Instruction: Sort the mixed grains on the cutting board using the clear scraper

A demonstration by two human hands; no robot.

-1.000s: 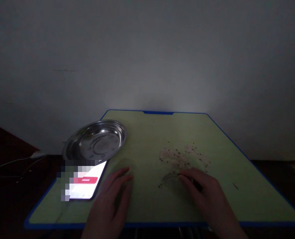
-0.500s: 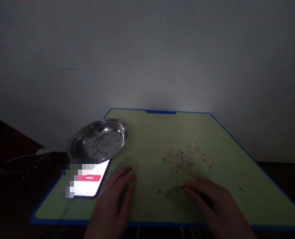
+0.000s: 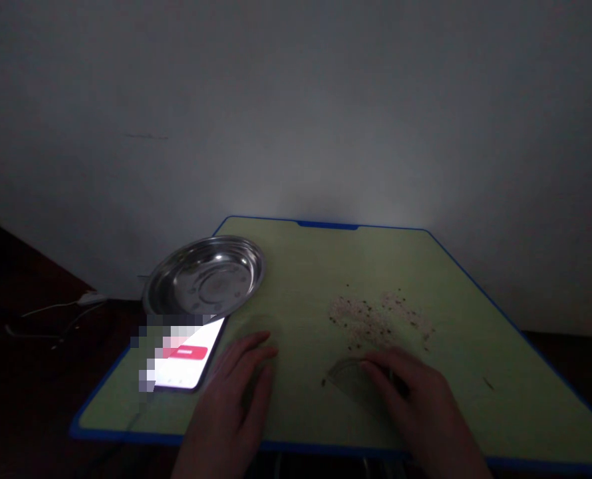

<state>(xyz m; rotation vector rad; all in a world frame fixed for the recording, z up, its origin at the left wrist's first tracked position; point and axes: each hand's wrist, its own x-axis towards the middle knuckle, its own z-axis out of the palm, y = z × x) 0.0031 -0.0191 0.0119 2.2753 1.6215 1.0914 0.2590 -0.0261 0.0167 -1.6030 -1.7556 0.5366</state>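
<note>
My right hand [image 3: 413, 396] pinches a thin, clear piece with a curved edge [image 3: 344, 367], much like a protractor, low over the tabletop. Just beyond it lies a loose spread of pale grains, like rice [image 3: 363, 322], with several dark seeds or small beans mixed in. One dark seed [image 3: 323, 382] sits by itself near the clear piece's left end. My left hand [image 3: 236, 392] rests on the table beside the phone, fingers apart and holding nothing.
A wide stainless steel basin [image 3: 206, 279] stands at the table's left edge. In front of it is a lit phone [image 3: 186, 366], partly pixelated. A small dark sliver [image 3: 488, 383] lies at right. The light green table [image 3: 296, 266] has a blue rim and meets a wall.
My right hand has moved slightly forward and left with the clear piece, closer to the grains. The left hand stays in place; the view has shifted a little.
</note>
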